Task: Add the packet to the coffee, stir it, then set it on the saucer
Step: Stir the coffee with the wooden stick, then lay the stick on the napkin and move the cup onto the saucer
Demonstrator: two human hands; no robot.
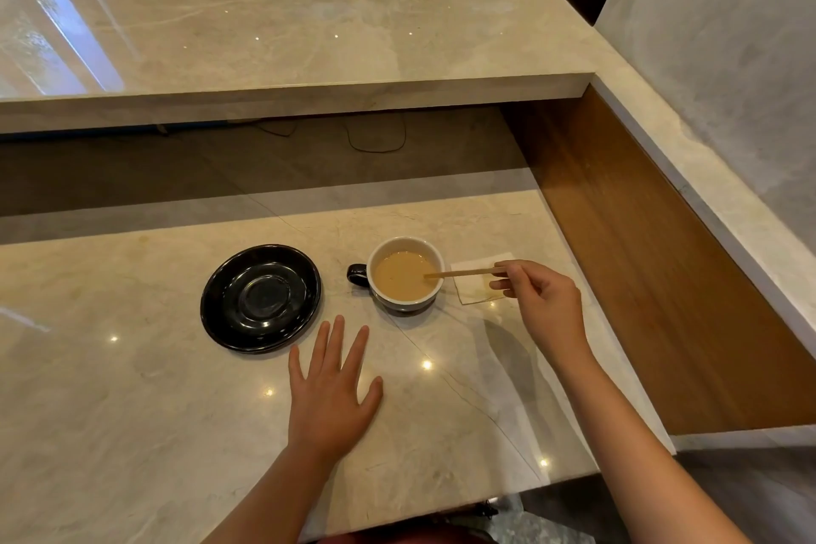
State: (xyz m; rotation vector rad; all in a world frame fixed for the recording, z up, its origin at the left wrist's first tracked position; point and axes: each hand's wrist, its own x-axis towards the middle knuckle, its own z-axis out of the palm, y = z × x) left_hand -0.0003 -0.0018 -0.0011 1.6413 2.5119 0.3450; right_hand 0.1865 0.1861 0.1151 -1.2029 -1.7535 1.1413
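Note:
A black cup with a white inside (404, 274) stands on the marble counter, holding light brown milky coffee, its handle pointing left. My right hand (541, 300) pinches a thin wooden stir stick (463, 273) whose far tip dips into the coffee at the cup's right side. To the cup's left sits an empty black saucer (260, 298). My left hand (331, 384) lies flat on the counter with fingers spread, just in front of the saucer and cup, holding nothing. No packet can be made out.
A white napkin (479, 283) lies right of the cup, under the stick and my fingers. A raised marble shelf (265, 35) runs across the back. A wooden side panel (640, 256) closes off the right. The counter's front edge is near my forearms.

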